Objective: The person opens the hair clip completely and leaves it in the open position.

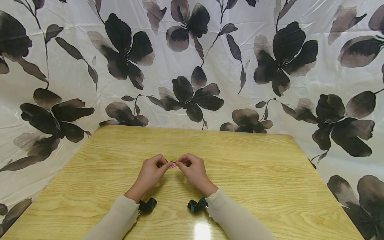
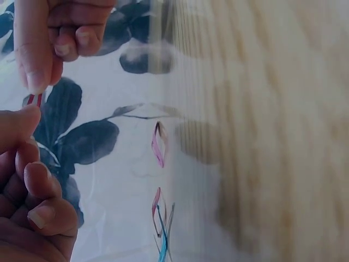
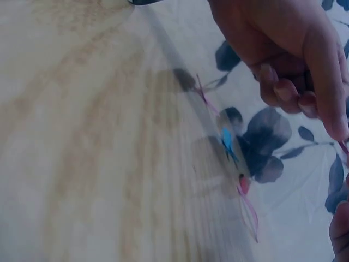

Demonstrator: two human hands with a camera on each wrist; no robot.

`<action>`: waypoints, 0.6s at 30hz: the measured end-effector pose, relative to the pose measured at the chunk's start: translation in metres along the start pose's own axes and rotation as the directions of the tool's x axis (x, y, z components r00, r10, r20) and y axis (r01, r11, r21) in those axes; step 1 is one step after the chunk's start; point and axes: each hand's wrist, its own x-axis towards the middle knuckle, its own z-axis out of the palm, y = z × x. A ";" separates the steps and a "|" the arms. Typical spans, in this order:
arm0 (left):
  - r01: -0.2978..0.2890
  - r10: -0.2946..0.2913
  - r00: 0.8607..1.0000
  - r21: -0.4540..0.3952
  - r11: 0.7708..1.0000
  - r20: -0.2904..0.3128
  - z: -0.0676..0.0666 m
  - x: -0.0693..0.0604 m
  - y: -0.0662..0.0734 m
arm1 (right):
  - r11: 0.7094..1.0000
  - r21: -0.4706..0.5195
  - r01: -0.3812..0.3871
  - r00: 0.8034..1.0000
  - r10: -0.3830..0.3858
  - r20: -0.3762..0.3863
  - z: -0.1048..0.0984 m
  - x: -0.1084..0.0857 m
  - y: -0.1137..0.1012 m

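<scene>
A small, thin red and pink-purple piece (image 1: 173,165) spans the short gap between both hands, in front of the middle of the table. The left hand (image 1: 152,170) pinches its left end between thumb and forefinger. At its other end, the thumb and forefinger of the right hand (image 1: 195,170) pinch it. Two narrow red lines (image 2: 34,100) of the piece show between the fingertips in the left wrist view. Thin pink loops (image 2: 158,146) and blue strands (image 2: 163,240) show faintly there, with similar pink (image 3: 248,212) and blue (image 3: 228,140) shapes in the right wrist view; how they join the piece cannot be told.
The light wood table (image 1: 240,166) extends around both hands. A white cloth with dark flowers (image 1: 186,60) hangs behind and beside it. Black devices sit at the left wrist (image 1: 148,205) and the right wrist (image 1: 196,204).
</scene>
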 end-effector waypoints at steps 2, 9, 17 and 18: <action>0.009 -0.009 1.000 0.004 1.000 -0.002 0.000 0.000 0.000 | 1.000 -0.011 0.009 1.000 -0.010 -0.004 0.000 0.000 0.000; 0.017 -0.017 1.000 0.012 1.000 -0.007 -0.002 -0.001 0.001 | 1.000 -0.030 0.006 1.000 -0.007 -0.010 0.002 -0.001 -0.001; 0.009 -0.009 1.000 0.018 1.000 -0.004 0.001 0.002 0.001 | 0.999 -0.038 -0.036 0.999 0.037 0.003 -0.002 0.001 0.002; 0.005 -0.005 1.000 0.021 1.000 0.002 0.001 0.002 0.001 | 0.999 -0.037 -0.040 0.999 0.040 0.005 -0.003 0.001 0.003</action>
